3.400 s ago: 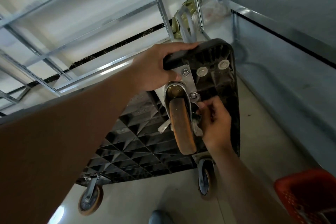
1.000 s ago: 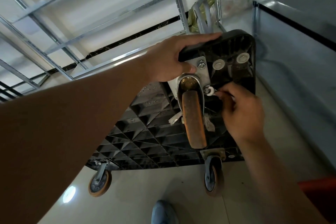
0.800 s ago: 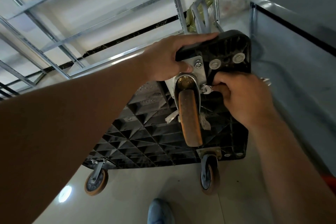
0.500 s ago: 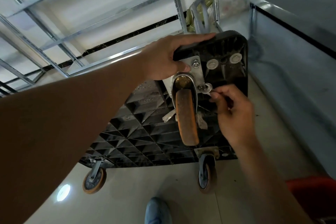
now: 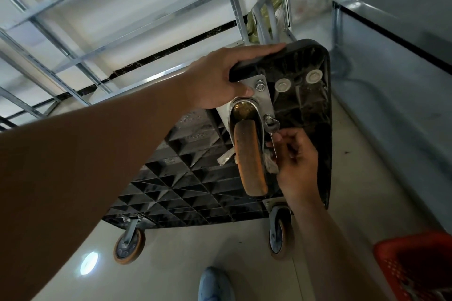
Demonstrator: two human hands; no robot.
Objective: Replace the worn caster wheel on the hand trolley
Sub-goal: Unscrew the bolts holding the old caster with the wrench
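Two hands at upturned trolley (image 5: 305,110), left hand (image 5: 220,80) gripping edge, right hand (image 5: 296,156) holding wrench (image 5: 273,129)

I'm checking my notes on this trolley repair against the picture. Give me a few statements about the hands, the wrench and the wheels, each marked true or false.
1. The left hand grips the upper edge of the tipped-up trolley deck. True.
2. The right hand is empty. False: it holds a small wrench set by the lower nut of the caster plate.
3. The worn caster wheel is already off the deck. False: it is still mounted on its plate.
4. Two other casters are visible low on the deck, near the floor. True.
5. A red basket is at the lower right. True.
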